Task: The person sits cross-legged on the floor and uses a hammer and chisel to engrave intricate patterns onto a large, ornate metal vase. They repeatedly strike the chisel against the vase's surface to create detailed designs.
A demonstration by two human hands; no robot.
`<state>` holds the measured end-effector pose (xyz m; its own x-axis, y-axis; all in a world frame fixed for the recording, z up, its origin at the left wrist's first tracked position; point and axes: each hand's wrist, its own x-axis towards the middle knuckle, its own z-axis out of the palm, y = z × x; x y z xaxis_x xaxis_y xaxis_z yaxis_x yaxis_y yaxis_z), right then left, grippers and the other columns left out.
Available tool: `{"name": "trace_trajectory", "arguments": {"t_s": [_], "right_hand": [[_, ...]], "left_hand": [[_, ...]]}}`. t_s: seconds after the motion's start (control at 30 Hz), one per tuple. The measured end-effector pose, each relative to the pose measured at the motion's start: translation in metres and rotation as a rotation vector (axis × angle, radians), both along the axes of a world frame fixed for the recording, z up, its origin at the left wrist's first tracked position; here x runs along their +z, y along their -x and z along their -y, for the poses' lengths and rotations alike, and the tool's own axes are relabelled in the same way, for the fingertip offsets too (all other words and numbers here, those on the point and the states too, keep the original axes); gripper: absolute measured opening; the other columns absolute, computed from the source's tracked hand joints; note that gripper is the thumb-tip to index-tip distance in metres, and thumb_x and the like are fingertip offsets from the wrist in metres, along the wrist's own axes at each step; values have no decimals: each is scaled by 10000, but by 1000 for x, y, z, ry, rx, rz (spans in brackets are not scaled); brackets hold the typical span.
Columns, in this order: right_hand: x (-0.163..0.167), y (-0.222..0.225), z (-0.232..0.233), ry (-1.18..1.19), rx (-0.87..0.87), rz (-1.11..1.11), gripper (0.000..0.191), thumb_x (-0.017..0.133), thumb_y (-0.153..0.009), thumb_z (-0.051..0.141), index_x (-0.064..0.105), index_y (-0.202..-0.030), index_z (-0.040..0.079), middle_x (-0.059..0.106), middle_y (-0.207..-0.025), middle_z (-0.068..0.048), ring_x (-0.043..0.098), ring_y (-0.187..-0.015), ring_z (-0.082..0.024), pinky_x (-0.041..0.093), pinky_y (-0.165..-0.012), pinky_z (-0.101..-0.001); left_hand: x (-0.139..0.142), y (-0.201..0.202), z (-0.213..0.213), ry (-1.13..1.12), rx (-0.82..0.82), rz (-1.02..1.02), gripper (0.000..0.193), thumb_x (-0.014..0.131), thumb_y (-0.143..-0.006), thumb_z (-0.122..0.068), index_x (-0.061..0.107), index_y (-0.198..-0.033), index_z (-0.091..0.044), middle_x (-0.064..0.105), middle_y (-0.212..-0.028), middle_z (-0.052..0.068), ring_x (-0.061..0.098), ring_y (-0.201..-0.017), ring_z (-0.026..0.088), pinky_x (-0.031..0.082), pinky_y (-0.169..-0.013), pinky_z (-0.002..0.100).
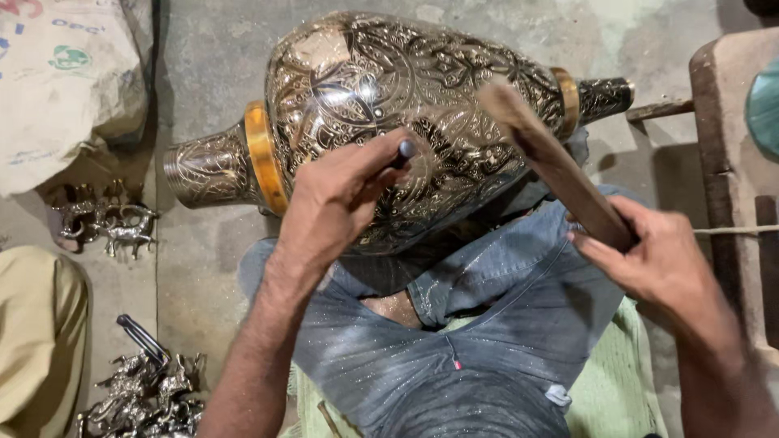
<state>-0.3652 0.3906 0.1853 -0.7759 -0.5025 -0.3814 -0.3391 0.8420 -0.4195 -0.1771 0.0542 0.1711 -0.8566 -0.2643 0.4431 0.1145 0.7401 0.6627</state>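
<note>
A large engraved metal vase (389, 89) lies on its side across my lap, its neck pointing left and its base right, with two smooth brass bands. My left hand (337, 203) grips a small dark chisel (403, 152) whose top end shows above my fingers, its tip hidden against the vase body. My right hand (657, 259) holds a wooden stick (552, 162) raised at a slant above the vase, its far end blurred near the chisel.
Several small metal animal figurines lie on the concrete floor at the left (105, 219) and lower left (146, 393). A printed sack (65, 81) sits at the upper left. A rusty metal stand (730, 162) rises at the right. Beige cloth (36, 324) shows at the left edge.
</note>
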Motion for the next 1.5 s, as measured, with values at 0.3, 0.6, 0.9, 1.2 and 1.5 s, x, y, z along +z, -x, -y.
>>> {"name": "trace_trajectory", "arguments": {"t_s": [0.3, 0.6, 0.9, 1.2, 1.5], "right_hand": [[21, 5, 44, -158, 357, -352, 259, 785, -896, 223, 645, -1058, 78, 678, -668, -85, 649, -536, -201, 534, -532, -364], [44, -5, 52, 371, 351, -248, 120, 663, -946, 89, 657, -1061, 56, 637, -671, -34, 587, -491, -120, 458, -437, -296], [77, -19, 65, 111, 468, -508, 157, 765, -876, 101, 667, -988, 52, 618, -617, -64, 626, -528, -148, 496, -524, -318], [58, -5, 78, -1, 554, -610, 291, 814, -857, 255, 650, -1041, 102, 651, -671, -77, 660, -592, -272, 522, -576, -412], [68, -18, 90, 172, 500, -511, 207, 712, -917, 193, 655, -1084, 84, 665, -724, -66, 654, -553, -191, 498, -530, -343]], "left_hand": [[7, -6, -2, 113, 27, 135, 634, 724, -865, 87, 623, -1421, -200, 697, -836, 29, 681, -721, 122, 634, -634, 265], [12, -8, -3, 93, 17, 47, 510, 712, -989, 61, 610, -1423, -188, 746, -943, 0, 701, -797, 109, 611, -671, 264], [4, -9, -9, 58, 54, -56, 263, 783, -1035, -45, 671, -1265, -110, 737, -942, 31, 696, -781, 129, 619, -675, 288], [1, -19, -36, 39, 222, -111, 417, 741, -985, 67, 665, -1367, -85, 697, -910, 48, 638, -711, 130, 584, -625, 289], [-4, -16, -37, 43, 274, -195, 236, 759, -1064, -21, 658, -1274, -57, 741, -982, 60, 715, -807, 137, 611, -685, 295]]}}
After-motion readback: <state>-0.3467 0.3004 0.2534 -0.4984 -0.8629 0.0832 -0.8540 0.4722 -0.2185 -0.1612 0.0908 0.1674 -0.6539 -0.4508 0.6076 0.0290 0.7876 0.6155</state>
